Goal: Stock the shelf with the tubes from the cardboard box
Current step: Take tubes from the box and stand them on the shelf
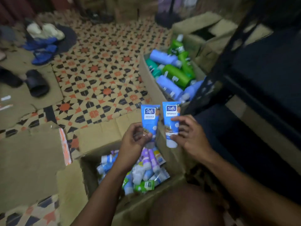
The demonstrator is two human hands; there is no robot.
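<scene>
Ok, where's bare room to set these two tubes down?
The dark shelf on the right looks bare. Patterned floor between the sandals and the bottle box is open. The tube box below both hands is crowded.

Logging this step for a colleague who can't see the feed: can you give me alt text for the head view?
Two hands each hold up a blue Safi tube, left hand with the left tube, right hand with the right tube, above an open cardboard box of assorted tubes. A second box of bottles sits beyond, beside a dark shelf.
</scene>
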